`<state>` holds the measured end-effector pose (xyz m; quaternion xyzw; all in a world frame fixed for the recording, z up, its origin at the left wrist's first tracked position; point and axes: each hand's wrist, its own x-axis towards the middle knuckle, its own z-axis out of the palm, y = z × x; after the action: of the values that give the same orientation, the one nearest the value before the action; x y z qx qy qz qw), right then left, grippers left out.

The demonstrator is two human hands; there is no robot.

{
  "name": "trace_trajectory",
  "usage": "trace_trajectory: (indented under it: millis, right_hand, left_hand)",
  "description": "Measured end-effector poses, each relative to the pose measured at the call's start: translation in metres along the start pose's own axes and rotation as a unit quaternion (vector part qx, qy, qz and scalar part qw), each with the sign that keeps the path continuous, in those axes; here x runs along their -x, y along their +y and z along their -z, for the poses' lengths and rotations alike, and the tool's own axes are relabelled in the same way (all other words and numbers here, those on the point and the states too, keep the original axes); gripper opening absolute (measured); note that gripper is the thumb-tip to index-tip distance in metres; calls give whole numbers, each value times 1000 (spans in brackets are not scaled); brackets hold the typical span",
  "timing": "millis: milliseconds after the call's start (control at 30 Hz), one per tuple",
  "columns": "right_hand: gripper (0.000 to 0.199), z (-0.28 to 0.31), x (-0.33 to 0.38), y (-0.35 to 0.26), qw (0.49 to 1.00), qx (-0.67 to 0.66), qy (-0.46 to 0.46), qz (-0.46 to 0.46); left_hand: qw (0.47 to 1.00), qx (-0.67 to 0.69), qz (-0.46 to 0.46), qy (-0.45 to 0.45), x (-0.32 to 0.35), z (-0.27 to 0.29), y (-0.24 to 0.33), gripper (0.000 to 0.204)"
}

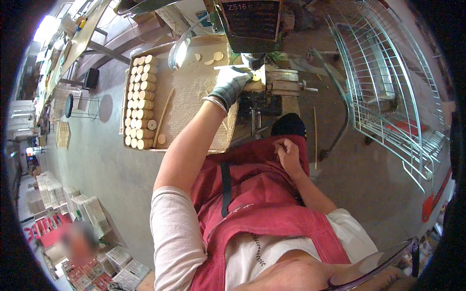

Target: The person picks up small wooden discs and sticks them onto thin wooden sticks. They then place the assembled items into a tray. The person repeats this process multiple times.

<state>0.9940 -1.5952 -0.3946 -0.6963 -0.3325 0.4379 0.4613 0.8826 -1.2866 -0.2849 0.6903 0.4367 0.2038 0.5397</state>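
Observation:
My left hand [231, 83], in a white and grey knit glove, is closed at the work spot of a drill press [250, 29]. Its fingertips pinch a small round wooden disc [256, 76], brightly lit under the chuck [254, 60]. A pale wooden strip [228, 67] lies just beyond the knuckles. The glove hides part of the disc. My bare right hand [289, 154] rests on the red apron [252, 167] over my lap, fingers loosely bent and a little apart, with nothing visible in them.
A shallow cardboard box [187, 92] at the left holds stacked rows of wooden discs [141, 102], loose discs and a thin stick [165, 114]. A vise [284, 80] with a handle sits right of the work spot. Farther right stands a wire cart [388, 97]. A stool [80, 104] stands far left.

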Motion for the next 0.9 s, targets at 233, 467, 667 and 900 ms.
trace_trajectory:
  millis: [233,467,667,900]
  right_hand:
    - [14,-1,-1,0,1000,10,-5,-26]
    - [9,-6,0,3,999,-16,6,-27]
    - [8,-6,0,4,999,-23,-1,-37]
    - [10,-6,-2,9,1000,-8,7,-20]
  left_hand:
    - [999,44,-5,-7,-2,-1,-5,16]
    - [1000,19,24,1,-4,-3,-5,17]
    - [999,6,43,9,-7,-4,-7,17]
    - [999,-21,27,11,-1,-2,5,19]
